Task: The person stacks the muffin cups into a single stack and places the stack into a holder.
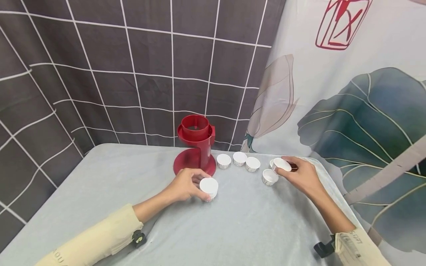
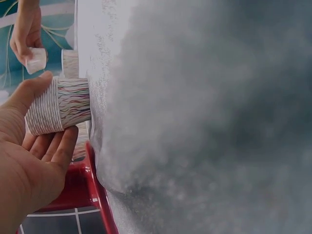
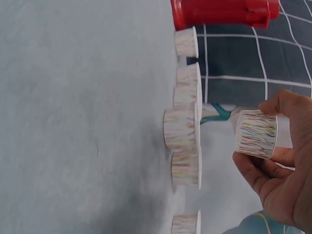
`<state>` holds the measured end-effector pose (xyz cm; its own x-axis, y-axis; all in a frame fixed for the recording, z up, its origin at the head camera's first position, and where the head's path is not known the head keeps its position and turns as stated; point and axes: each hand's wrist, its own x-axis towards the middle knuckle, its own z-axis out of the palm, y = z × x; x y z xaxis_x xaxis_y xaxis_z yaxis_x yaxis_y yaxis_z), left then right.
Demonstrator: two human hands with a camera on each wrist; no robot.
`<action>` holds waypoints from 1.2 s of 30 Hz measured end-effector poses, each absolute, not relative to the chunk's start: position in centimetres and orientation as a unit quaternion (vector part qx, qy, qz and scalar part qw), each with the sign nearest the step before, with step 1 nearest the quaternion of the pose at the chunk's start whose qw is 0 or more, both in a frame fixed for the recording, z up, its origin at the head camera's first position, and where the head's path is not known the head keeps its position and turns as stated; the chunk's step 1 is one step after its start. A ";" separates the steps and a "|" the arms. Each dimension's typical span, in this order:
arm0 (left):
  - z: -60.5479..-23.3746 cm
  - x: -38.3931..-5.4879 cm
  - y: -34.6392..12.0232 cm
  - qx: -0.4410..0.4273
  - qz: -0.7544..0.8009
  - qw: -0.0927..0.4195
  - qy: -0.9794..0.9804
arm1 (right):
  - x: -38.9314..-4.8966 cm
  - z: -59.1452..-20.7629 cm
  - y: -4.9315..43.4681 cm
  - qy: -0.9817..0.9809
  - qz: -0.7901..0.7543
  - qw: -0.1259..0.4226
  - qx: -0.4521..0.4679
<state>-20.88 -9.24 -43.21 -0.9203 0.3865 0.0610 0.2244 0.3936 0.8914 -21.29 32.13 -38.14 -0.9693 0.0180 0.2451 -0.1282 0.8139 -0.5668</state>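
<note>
A dark grid-patterned curtain (image 1: 146, 55) and a pale curtain printed with large leaves (image 1: 299, 22) hung behind a table (image 1: 249, 221) spread with light grey cloth. Near its back edge stood a red plastic stand (image 1: 204, 151) with a round base, an upright column and a ring-shaped holder on top.

The left hand (image 1: 187, 184) gripped a stack of nested paper baking cups (image 2: 58, 105) just in front of the stand, thumb on one side and fingers on the other, mouths up. Whether its bottom touched the cloth, I could not tell. The right hand (image 1: 303, 175) pinched a single paper baking cup (image 3: 256, 134) in the air near the table's back right corner. More loose paper cups (image 1: 239, 159), white inside with coloured squiggles outside, stood mouth up between the stand and that corner.

Each cup looked very light and thin-walled, probably dry and not slippery, but easily dented by a hard squeeze. The rolled rim was likely the stiffest part and the safest hold for one cup; the nested stack, being firmer, could probably bear a fuller grip round its ribbed side.
</note>
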 end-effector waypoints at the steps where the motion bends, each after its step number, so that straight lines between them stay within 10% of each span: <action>1: -43.2 -20.9 -9.2 0.184 0.519 0.079 0.831 | -21.3 -38.1 31.9 -0.944 0.305 0.119 0.031; 36: -43.1 -21.0 -9.2 0.167 0.513 0.081 0.838 | -22.2 -38.6 24.8 -0.926 0.357 0.085 0.091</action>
